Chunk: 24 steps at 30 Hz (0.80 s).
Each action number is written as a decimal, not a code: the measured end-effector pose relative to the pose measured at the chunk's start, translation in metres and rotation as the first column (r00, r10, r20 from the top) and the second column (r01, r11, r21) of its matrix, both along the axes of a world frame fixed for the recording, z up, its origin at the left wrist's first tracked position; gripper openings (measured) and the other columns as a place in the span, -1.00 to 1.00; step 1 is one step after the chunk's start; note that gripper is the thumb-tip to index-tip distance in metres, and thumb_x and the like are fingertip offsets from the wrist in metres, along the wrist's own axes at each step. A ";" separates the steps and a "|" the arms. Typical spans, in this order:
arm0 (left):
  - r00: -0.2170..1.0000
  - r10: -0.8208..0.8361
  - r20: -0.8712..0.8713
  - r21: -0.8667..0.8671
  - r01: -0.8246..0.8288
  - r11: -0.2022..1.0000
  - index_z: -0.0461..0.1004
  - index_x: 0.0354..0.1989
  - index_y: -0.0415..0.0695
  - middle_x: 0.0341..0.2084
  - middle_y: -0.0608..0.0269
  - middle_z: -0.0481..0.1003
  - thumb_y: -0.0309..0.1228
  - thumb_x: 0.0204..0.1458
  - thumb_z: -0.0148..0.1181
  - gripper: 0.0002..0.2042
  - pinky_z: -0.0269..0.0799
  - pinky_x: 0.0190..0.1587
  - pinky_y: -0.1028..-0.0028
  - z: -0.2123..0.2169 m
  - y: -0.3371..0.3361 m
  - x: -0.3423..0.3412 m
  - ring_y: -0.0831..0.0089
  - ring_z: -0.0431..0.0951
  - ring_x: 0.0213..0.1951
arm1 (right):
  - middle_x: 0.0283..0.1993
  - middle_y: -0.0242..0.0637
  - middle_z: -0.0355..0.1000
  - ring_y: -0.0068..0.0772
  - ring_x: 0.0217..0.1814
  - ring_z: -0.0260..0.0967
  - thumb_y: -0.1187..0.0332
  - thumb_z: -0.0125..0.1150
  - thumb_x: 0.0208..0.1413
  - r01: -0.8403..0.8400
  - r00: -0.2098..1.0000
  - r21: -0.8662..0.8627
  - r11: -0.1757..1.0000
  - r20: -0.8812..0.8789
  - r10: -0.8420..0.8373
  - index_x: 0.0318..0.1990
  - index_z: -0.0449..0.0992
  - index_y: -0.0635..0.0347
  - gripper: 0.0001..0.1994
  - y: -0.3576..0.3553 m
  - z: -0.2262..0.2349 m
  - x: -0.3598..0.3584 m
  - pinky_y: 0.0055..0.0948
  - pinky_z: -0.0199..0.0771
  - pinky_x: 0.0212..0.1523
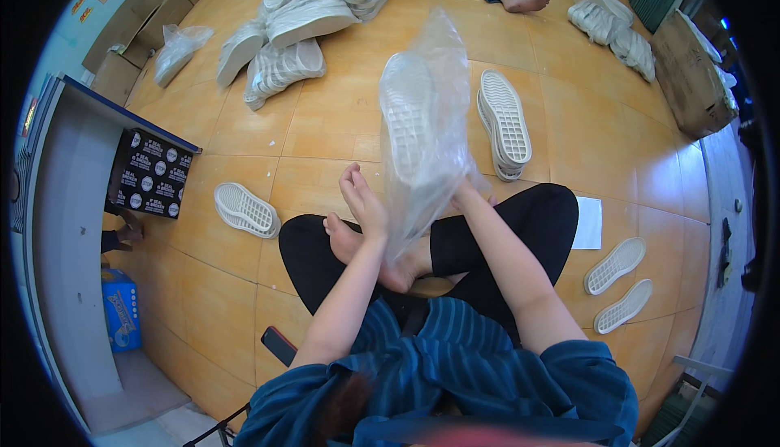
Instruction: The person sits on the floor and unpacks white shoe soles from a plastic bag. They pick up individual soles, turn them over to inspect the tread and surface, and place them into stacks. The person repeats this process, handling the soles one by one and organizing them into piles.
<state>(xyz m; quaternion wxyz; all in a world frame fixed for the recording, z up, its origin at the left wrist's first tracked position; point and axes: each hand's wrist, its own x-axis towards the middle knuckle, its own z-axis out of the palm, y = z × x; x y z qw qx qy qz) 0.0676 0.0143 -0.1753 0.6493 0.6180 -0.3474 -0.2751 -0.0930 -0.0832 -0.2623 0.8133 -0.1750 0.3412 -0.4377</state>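
Observation:
A clear plastic bag [451, 82] with white shoe soles [409, 114] inside stands up in front of my crossed legs. My left hand [363, 203] is beside the bag's left side, fingers stretched out and apart, with nothing in them. At the bag's lower right edge, my right hand [470, 194] grips the plastic; some of its fingers are hidden. Just beyond, to the right, lies a stack of white soles [505, 122] with gridded undersides. Another gridded sole [246, 210] rests on the floor left of my knee.
Piled bagged soles [309, 21] lie at the far left, more soles [613, 33] at the far right. Two single soles [615, 266] and white paper [588, 224] are by my right knee. A phone [279, 345] lies at my left. Another person's bare foot [526, 1] shows at the back.

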 end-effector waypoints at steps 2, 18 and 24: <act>0.917 -0.082 0.389 -0.149 0.150 0.977 0.36 0.07 -0.17 0.10 0.00 0.34 -0.28 0.19 0.10 -0.66 0.22 0.20 0.11 0.017 0.018 -0.007 0.06 0.33 0.14 | 0.27 -0.04 0.29 -0.11 0.31 0.27 0.19 0.17 0.17 0.006 1.000 -0.011 1.000 -0.029 -0.006 0.35 0.19 0.16 -0.38 -0.016 -0.002 0.004 -0.16 0.33 0.25; 0.655 -0.377 0.655 0.007 0.494 0.870 0.51 0.01 -0.15 -0.02 0.08 0.50 -0.62 -0.02 0.20 -0.64 0.46 -0.13 0.41 0.022 -0.017 -0.014 0.29 0.54 -0.18 | 0.17 0.07 0.39 -0.11 0.27 0.32 0.06 0.20 0.12 -0.636 -0.033 -0.570 0.520 -0.654 -0.756 0.26 0.34 0.24 -0.38 -0.008 0.073 -0.048 -0.13 0.34 0.20; 0.714 -0.386 0.584 -0.084 0.525 0.847 0.57 -0.14 -0.19 -0.16 0.16 0.53 -0.71 0.06 0.03 -0.73 0.35 -0.39 0.55 0.060 -0.017 -0.014 0.53 0.47 -0.41 | -0.23 -0.18 0.59 -0.49 -0.17 0.54 0.11 0.13 0.21 0.113 0.630 -0.660 0.743 -0.530 -0.567 0.05 0.51 0.32 -0.56 -0.043 0.105 -0.154 -0.55 0.51 -0.25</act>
